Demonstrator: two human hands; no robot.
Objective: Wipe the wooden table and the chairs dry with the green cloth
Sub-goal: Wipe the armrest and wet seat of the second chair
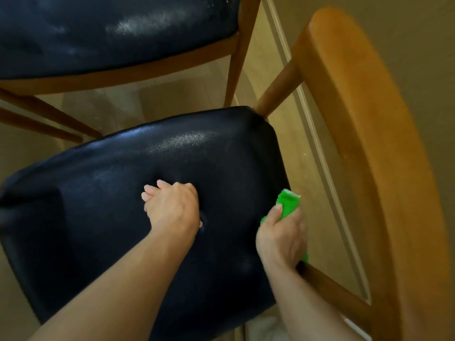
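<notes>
Below me is a wooden chair with a shiny black padded seat (pixel 123 193) and a curved wooden backrest (pixel 369 143) on the right. My left hand (pixel 172 205) rests flat on the middle of the seat, fingers together, holding nothing. My right hand (pixel 280 237) grips the bunched green cloth (pixel 288 203) at the seat's right edge, close to the rear wooden rail (pixel 332 284). Part of the cloth is hidden under my hand. The wooden table is out of view.
A second chair with a black seat (pixel 110 33) and wooden legs (pixel 236 57) stands just beyond the first. Beige floor and a wall baseboard (pixel 315 134) run behind the backrest. Something white (pixel 266 328) lies on the floor near the bottom edge.
</notes>
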